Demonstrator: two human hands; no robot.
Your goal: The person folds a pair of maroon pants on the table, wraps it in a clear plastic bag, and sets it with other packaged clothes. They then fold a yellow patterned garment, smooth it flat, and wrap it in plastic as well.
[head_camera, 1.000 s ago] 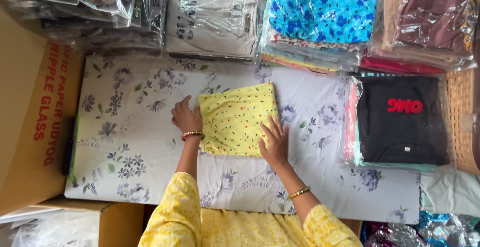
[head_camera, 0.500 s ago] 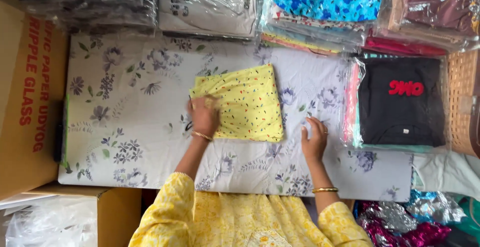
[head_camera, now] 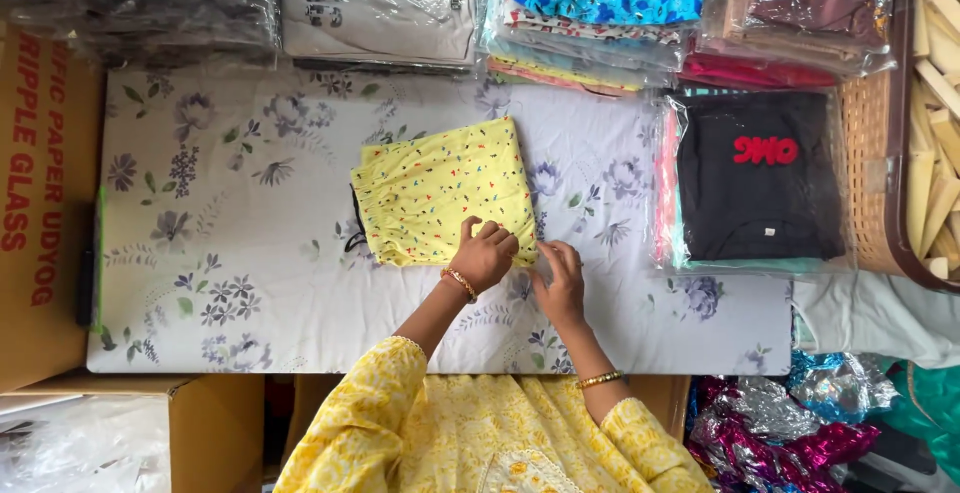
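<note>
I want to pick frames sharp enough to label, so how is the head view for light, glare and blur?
Head view: even, soft light, with only faint shadows under the left hand and right hand; the folded yellow garment and floral sheet are sharp; white glare streaks the plastic-wrapped clothing stacks along the top, hiding some detail there; straight edges bow slightly toward the frame borders.

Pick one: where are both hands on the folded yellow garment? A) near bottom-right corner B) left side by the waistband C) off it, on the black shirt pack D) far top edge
A: the left hand and right hand meet at the near right corner of the folded yellow garment on the floral sheet.
</note>
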